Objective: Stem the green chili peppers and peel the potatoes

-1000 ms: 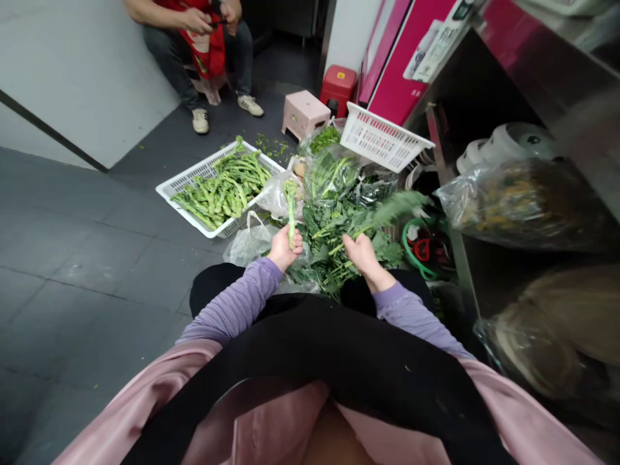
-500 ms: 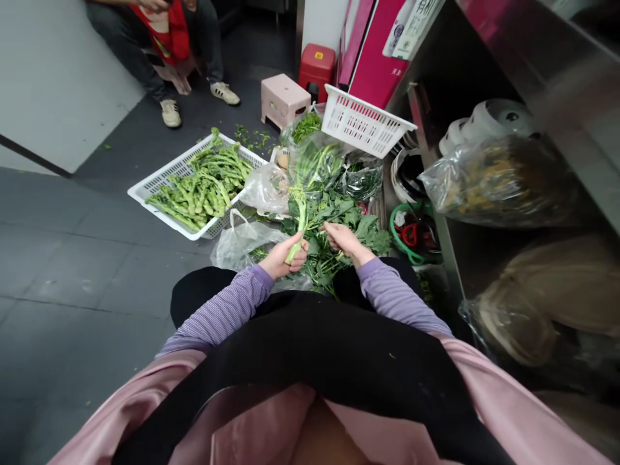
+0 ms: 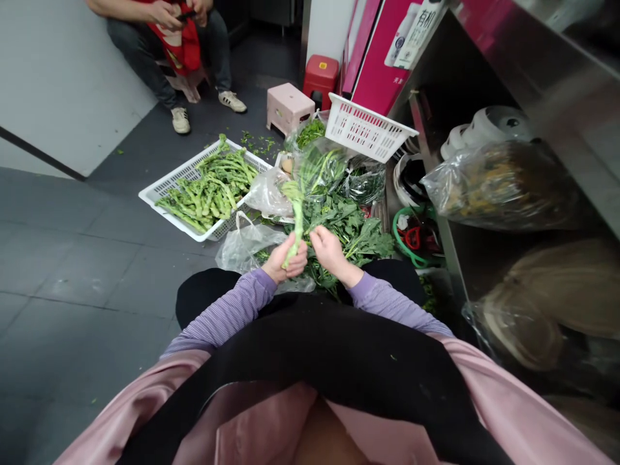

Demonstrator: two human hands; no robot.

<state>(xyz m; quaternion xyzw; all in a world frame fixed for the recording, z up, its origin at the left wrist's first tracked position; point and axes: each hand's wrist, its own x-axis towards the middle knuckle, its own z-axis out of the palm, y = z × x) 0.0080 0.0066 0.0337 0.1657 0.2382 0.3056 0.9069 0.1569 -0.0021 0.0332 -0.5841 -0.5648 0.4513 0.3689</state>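
Observation:
My left hand (image 3: pixel 287 261) is wrapped round a thick pale-green vegetable stem (image 3: pixel 298 216), which stands upright with its budded top away from me. Close on its right, my right hand (image 3: pixel 330 250) is closed in a pinch beside the stem; whatever lies between its fingertips is too small to make out. Under and beyond both hands spreads a heap of dark green leaves (image 3: pixel 371 240). A crumpled clear plastic bag (image 3: pixel 235 248) lies left of my left hand. Farther left, a white slotted basket (image 3: pixel 154 195) holds a pile of similar stems (image 3: pixel 208 200).
Behind the leaves are bagged greens (image 3: pixel 322 169) and a tilted white basket (image 3: pixel 371 132). A pink stool (image 3: pixel 290 108) and a red stool (image 3: pixel 320 74) stand farther back. Metal shelving (image 3: pixel 458 278) borders my right, near a green basket (image 3: pixel 407 248). A seated person (image 3: pixel 140 58) holds a phone.
My right hand has moved left, nearer the stem, and its fingers have turned upward. The stem remains in my left hand, slightly more upright. The whole view has shifted a little.

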